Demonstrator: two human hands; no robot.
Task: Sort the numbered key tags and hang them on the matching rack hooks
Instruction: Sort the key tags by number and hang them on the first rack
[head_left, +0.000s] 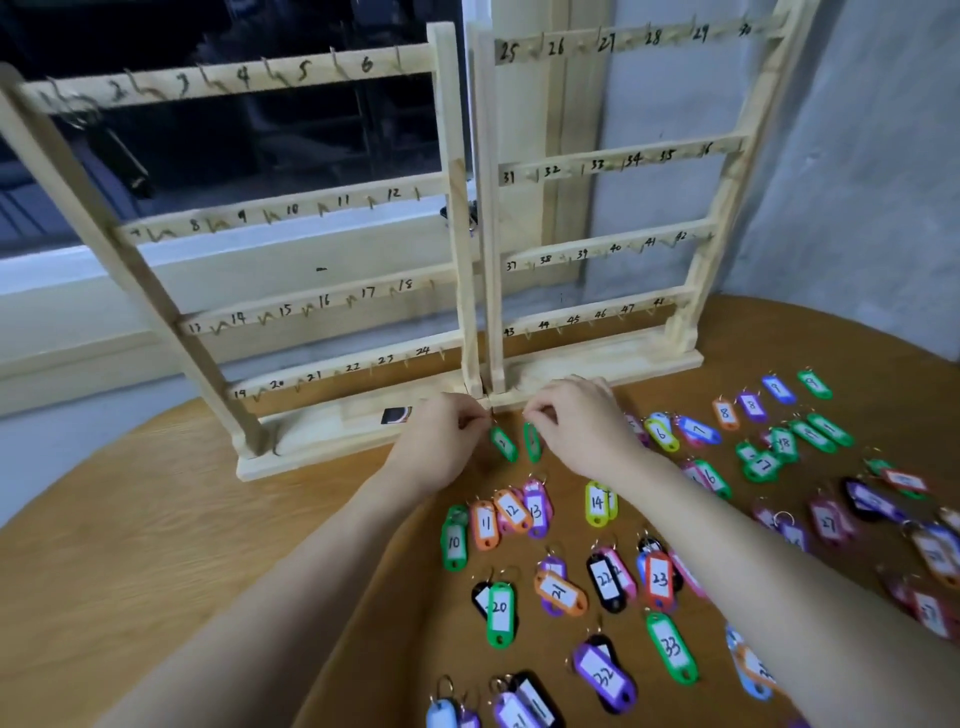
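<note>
1. Two wooden racks beyond the hands: left rack (244, 260) with hooks numbered 1 to 24, right rack (597, 208) with 25 to 48. Something dark already hangs at its top-left hook; it is too blurred to identify.
2. Left hand (441, 447) has fingers curled, pinching the ring end of a green tag (503, 443) that dangles just below the fingertips. Right hand (576, 423) is likewise curled, pinching a second green tag (532, 441). The two tags hang just beside each other between the hands, above the table (156, 545).
3. Risk: the two rings may be linked or snagged. Pulling apart could flick one tag loose onto the sorted rows nearer the body, scrambling them.
4. Risk: numbers on both held tags are unreadable, one being edge-on. A misread would send a tag to the wrong hook.
5. Risk: the right forearm hangs over tags to its right. A sweep could scatter them.
6. Hidden: tags under the right arm, stacked tags beneath the 10–14 and 20–23 groups, and bottom-edge tags cut off.
</note>
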